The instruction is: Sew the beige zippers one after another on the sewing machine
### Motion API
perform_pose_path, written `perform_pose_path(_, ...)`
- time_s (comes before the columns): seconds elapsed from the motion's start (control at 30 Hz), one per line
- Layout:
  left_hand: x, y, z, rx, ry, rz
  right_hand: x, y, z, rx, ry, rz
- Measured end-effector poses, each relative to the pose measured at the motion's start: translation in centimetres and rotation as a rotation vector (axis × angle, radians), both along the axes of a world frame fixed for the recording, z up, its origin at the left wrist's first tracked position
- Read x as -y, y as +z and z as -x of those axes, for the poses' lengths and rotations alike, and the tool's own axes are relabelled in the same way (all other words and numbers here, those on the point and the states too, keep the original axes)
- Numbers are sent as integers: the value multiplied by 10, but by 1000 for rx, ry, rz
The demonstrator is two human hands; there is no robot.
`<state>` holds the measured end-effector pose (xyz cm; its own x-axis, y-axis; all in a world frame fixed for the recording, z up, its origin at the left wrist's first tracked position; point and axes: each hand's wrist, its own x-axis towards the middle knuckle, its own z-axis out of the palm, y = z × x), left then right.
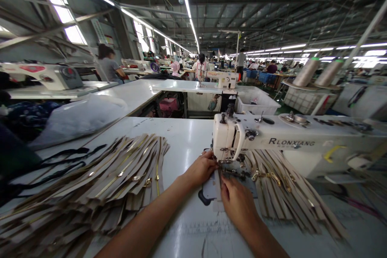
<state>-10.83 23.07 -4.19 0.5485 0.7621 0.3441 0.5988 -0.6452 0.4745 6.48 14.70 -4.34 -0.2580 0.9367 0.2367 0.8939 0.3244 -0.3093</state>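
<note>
A white sewing machine [290,141] reaches in from the right, its needle end just above my hands. My left hand [203,168] has its fingers closed at the presser foot, on the edge of a narrow grey strip [218,189]. Nearer to me, my right hand [237,197] lies along the strip's right side, fingers together and partly hidden, so its hold cannot be told. A big pile of grey zipper strips [121,181] with gold teeth and pulls covers the table's left. More zipper strips [281,185] lie fanned out under the machine arm.
Dark straps [69,153] and a translucent plastic bag [81,117] lie at the left. Beyond the white table [181,137] are a white bin [256,100] and another sewing machine [223,78]. Thread cones [306,71] stand at the right. Several people sit farther back.
</note>
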Motion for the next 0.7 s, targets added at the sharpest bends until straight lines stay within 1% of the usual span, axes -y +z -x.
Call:
perform_pose_path(0.13,3,3,0,-2,16,1,2,2,-2,0,16,-8)
perform_pose_path(0.27,8,8,0,-49,32,20,2,2,-3,-23,32,-14)
perform_pose_path(0.43,13,16,2,-85,-3,73,2,-2,-4,-33,38,-27)
perform_pose_path(0.7,12,14,2,-83,4,83,1,-1,-2,49,40,-42)
